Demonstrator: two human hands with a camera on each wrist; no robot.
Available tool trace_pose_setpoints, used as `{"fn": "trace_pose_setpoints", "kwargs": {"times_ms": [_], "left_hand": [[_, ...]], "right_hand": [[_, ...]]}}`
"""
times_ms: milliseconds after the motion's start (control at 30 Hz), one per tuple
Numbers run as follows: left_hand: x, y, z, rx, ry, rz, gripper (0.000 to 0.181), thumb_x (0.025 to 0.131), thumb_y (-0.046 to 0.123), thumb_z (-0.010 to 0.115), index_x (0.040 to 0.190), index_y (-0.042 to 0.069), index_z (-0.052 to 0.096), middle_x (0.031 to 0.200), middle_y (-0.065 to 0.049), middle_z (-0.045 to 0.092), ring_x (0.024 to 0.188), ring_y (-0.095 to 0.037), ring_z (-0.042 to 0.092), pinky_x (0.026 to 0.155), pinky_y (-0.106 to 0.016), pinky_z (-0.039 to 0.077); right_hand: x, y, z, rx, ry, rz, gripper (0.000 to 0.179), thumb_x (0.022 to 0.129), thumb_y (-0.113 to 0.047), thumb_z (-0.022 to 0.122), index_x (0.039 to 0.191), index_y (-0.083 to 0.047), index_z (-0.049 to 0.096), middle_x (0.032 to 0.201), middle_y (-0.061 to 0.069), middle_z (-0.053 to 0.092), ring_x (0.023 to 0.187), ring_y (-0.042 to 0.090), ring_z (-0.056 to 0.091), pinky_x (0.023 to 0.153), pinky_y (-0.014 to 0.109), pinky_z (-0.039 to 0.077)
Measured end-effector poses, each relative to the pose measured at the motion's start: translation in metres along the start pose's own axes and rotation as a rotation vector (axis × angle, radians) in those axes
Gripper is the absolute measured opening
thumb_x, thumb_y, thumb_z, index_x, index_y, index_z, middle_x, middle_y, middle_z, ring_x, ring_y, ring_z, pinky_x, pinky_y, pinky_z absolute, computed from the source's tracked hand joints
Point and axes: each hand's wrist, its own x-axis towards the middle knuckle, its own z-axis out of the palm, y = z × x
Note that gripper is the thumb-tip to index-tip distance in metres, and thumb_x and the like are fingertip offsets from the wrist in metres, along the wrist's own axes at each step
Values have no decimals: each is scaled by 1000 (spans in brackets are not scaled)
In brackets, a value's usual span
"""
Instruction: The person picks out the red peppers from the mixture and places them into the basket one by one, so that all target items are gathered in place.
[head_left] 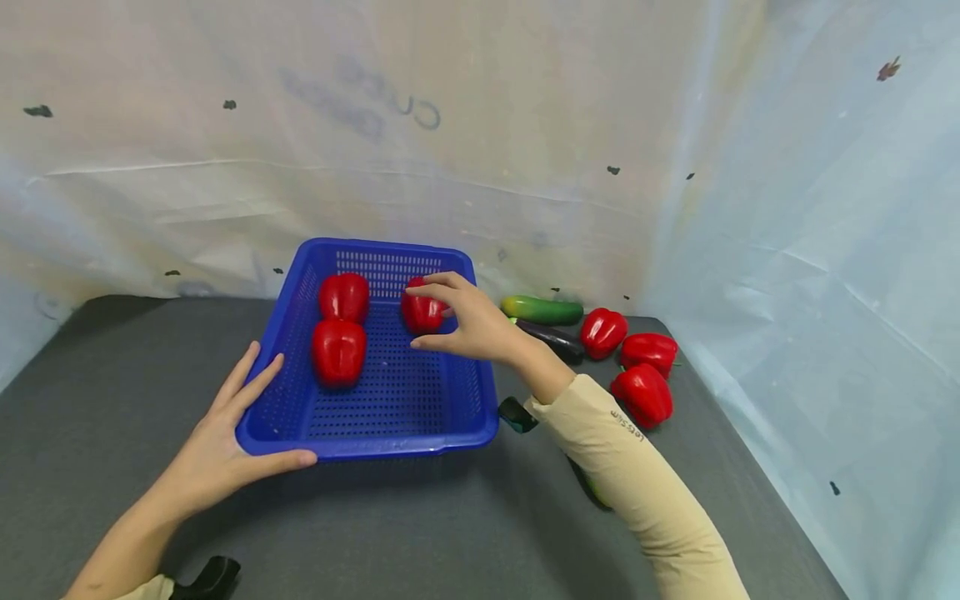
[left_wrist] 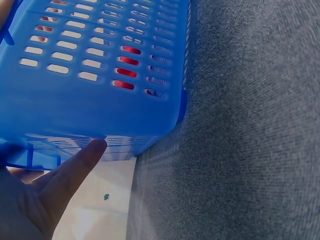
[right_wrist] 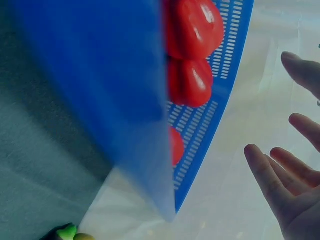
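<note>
Basket [head_left: 393,383], blue and slotted, fills the middle of the head view over the table [head_left: 67,433], with a far pepper [head_left: 343,297] at its eleven o'clock, a near pepper [head_left: 339,353] at nine and a right pepper [head_left: 422,314] at one. The left hand [head_left: 217,442] spans the basket's eight o'clock corner, fingers long and spread along the outside, thumb at the near rim; the right hand [head_left: 468,321] hangs over the right pepper, fingers spread. More peppers [head_left: 642,395] lie outside at three o'clock. The basket looks like light, fairly stiff plastic, likely best held by opposite rims, since one corner could let it tip. In the left wrist view, a straight fingertip [left_wrist: 97,147] meets the basket's lower edge at seven o'clock; its press cannot be told. In the right wrist view, the right hand shows at four o'clock, fingers apart with nothing between them. The peppers' gloss suggests smooth, slippery skins, probably firm and light; a wide hold round the shoulders should suit better than a fingertip pinch.
</note>
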Motion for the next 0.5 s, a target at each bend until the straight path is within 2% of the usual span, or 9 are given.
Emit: {"fn": "trace_pose_setpoints", "kwargs": {"times_ms": [233, 500], "left_hand": [[0, 1, -1, 15, -5, -5, 109, 71, 24, 84, 154, 31, 14, 158, 18, -16, 141, -53, 0, 89, -80, 25], [0, 0, 0, 7, -8, -9, 108, 72, 24, 84, 154, 32, 14, 158, 19, -17, 141, -52, -3, 89, -80, 23]], "right_hand": [[-10, 11, -3, 41, 14, 37, 63, 82, -27, 76, 139, -15, 51, 147, 9, 39, 110, 25, 63, 93, 33, 52], [-24, 25, -7, 50, 44, 54, 62, 83, -26, 75, 139, -15, 52, 148, 11, 38, 112, 27, 63, 92, 37, 53]]}}
